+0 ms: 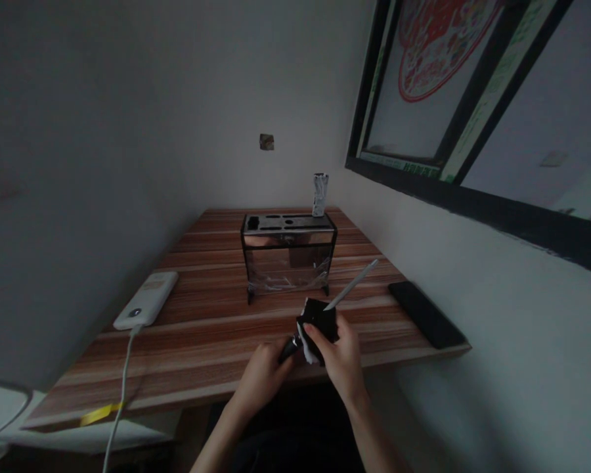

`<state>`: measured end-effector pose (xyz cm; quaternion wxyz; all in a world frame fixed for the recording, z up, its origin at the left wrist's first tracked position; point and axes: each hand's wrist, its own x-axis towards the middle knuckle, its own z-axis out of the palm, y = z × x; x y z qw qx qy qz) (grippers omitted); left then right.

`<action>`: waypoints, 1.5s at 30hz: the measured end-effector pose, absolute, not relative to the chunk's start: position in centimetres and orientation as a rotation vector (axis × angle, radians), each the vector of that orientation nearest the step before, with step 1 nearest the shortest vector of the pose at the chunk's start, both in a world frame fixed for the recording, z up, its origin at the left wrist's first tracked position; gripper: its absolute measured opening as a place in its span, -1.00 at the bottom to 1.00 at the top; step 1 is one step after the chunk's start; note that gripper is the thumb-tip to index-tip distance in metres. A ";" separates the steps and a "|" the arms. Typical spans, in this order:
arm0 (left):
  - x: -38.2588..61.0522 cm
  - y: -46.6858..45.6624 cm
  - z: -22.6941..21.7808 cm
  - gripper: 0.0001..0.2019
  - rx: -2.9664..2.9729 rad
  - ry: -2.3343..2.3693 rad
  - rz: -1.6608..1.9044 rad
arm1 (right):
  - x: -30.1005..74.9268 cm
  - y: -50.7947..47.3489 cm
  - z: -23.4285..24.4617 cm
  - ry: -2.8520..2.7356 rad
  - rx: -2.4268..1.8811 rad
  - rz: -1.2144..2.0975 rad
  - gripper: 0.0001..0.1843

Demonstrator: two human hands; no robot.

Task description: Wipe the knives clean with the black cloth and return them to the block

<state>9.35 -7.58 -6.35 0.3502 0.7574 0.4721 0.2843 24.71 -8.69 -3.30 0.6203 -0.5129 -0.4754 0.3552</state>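
Note:
My left hand (263, 378) is closed on the dark handle (289, 347) of a knife over the table's front edge. The pale blade (352, 284) points up and to the right. My right hand (342, 358) is closed on a black cloth (320, 320) wrapped round the blade's base, with a bit of white showing under it. Behind the hands stands a metal knife rack (288, 253) with slots in its top and clear wrap on its front.
On the wooden table (201, 328) lie a white power bank (148, 299) with a cable (123, 387) at the left and a black phone (426, 314) at the right. A small silver packet (320, 194) stands at the back. Walls close in on both sides.

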 end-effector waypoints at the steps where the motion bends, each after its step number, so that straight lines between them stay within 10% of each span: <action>1: 9.4 -7.6 -6.3 -0.83 1.965 1.228 0.737 | 25.0 -8.6 -3.1 -1.091 -1.184 0.791 -0.63; 45: 9.1 -7.6 -6.5 -0.79 1.995 1.257 0.741 | 29.2 -4.3 0.6 -0.912 -0.951 0.726 -0.71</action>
